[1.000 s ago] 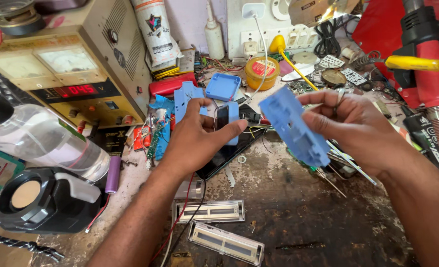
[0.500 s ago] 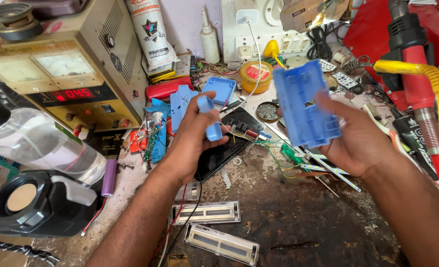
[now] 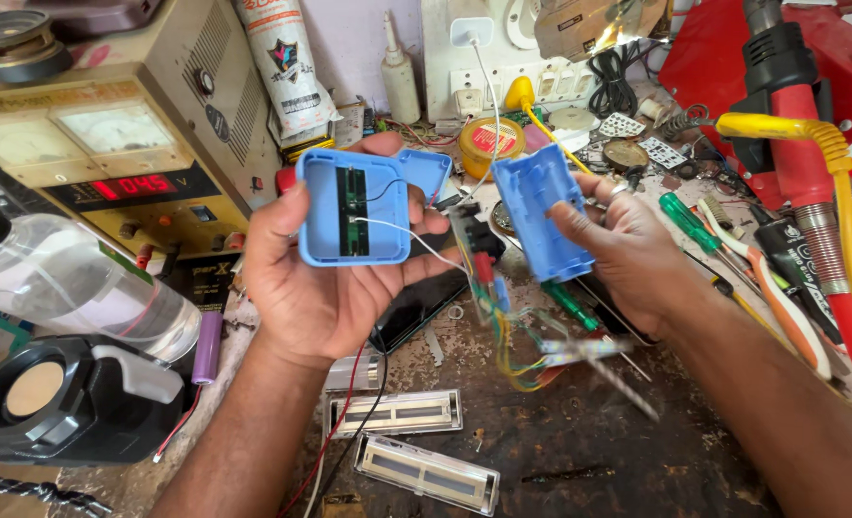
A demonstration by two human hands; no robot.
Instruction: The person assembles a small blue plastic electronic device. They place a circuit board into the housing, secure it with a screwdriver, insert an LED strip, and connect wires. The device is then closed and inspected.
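Hands raised over cluttered desk. Left hand grip closed round open blue case half, inside facing up w/ wires running out. Right hand grip closed on other blue case half, just beside.

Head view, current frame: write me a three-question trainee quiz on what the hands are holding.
1. True or false: the left hand holds an open blue case half.
2. What links it to the blue shell in the right hand? A) tape B) thin wires C) a hinge
3. Which colour is the cylindrical cell beside the left wrist?

Key: 1 true; 2 B; 3 purple.
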